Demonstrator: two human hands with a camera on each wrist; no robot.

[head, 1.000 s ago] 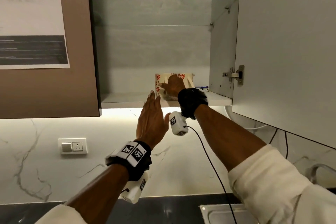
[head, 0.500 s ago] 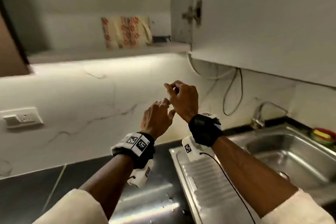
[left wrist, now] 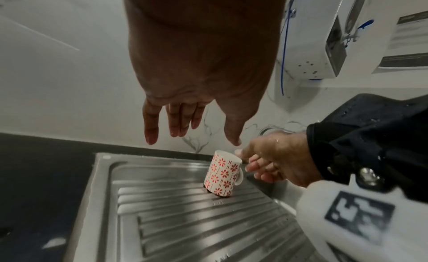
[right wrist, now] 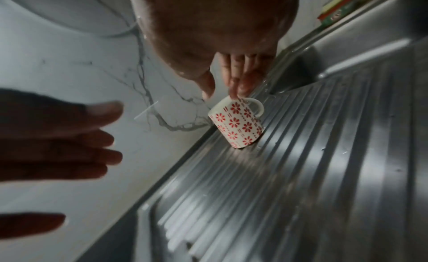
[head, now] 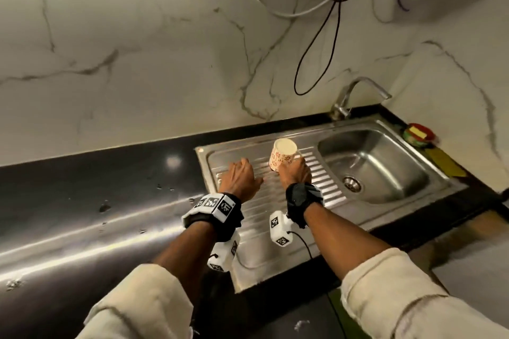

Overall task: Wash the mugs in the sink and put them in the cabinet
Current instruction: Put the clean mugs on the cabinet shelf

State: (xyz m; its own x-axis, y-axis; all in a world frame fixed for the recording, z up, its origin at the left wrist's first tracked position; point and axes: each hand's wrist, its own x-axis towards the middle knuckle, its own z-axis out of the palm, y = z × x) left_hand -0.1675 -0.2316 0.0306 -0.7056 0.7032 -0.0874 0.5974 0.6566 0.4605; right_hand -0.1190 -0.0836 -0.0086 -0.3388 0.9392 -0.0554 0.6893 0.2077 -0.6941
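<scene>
Tipping the inverted mug (left wrist: 222,174) on the drainboard (left wrist: 208,225), right hand (left wrist: 275,158) grips its top; left hand (left wrist: 197,68) hangs slack.

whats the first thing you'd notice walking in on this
A white mug with red flowers stands upside down and tilted on the ribbed steel draining board, left of the sink basin. The right hand touches its upturned base near the handle; the left hand hovers open beside it.

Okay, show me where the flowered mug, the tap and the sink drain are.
flowered mug (head: 283,157): head view, patterned side wall.
tap (head: 358,88): head view, curved spout.
sink drain (head: 352,183): head view, strainer in basin floor.
</scene>
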